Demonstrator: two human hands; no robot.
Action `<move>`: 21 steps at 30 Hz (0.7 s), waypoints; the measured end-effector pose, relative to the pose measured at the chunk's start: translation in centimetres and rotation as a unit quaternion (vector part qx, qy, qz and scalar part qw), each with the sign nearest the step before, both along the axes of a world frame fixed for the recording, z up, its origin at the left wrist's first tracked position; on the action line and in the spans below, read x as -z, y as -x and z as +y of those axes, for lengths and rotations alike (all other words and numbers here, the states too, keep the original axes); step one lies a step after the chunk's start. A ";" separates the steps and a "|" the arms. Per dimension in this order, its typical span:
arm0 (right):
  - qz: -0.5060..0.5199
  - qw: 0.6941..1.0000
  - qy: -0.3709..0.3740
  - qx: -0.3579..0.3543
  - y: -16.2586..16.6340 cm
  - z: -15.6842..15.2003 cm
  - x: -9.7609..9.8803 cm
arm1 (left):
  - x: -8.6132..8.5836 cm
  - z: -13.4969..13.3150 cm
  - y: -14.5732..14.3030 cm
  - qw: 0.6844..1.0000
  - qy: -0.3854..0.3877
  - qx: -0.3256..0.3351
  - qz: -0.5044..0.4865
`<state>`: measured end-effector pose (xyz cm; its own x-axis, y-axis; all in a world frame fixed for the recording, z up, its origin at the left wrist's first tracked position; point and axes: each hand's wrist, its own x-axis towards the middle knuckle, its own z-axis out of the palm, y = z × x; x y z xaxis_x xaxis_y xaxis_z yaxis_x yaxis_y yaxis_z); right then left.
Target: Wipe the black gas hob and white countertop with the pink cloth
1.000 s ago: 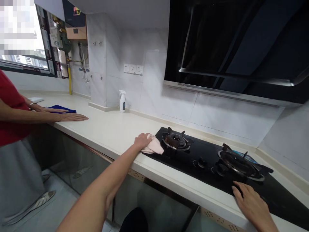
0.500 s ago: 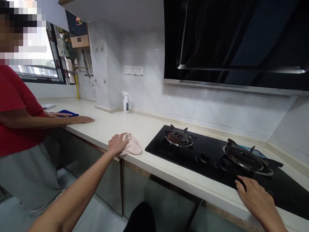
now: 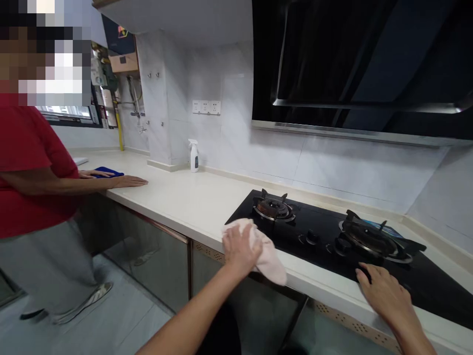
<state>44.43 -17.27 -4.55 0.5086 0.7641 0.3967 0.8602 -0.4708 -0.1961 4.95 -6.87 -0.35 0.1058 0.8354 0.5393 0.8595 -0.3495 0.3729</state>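
In the head view, clock directions run from the pink cloth, which lies at the counter's front edge by the hob's near left corner, its lower right end drooping past the edge. The left hand is on top of it, palm down, half open with the fingers bent and spread, gripping and pressing the fabric; part of the cloth is hidden beneath it. Just past 3 o'clock, well apart from the cloth, the right hand is at the front edge of the black hob. It is loosely open, fingers slightly curled, with nothing visible in its grasp; how firmly it touches cannot be told.

The left burner stands at 1 o'clock, the right burner near 3 o'clock. Two knobs sit between them, nearer the front. A dark range hood hangs at 1 o'clock.

At 11 o'clock, a white spray bottle stands upright on the pale counter near the wall, below three sockets. At 10 o'clock, another person in a red top has one hand flat on the counter and the other on a blue cloth.
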 end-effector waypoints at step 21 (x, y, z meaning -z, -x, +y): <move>0.018 0.999 0.027 0.001 0.0 -0.5 -0.9 | 2.3 -4.7 -7.0 0.948 -0.031 0.316 0.011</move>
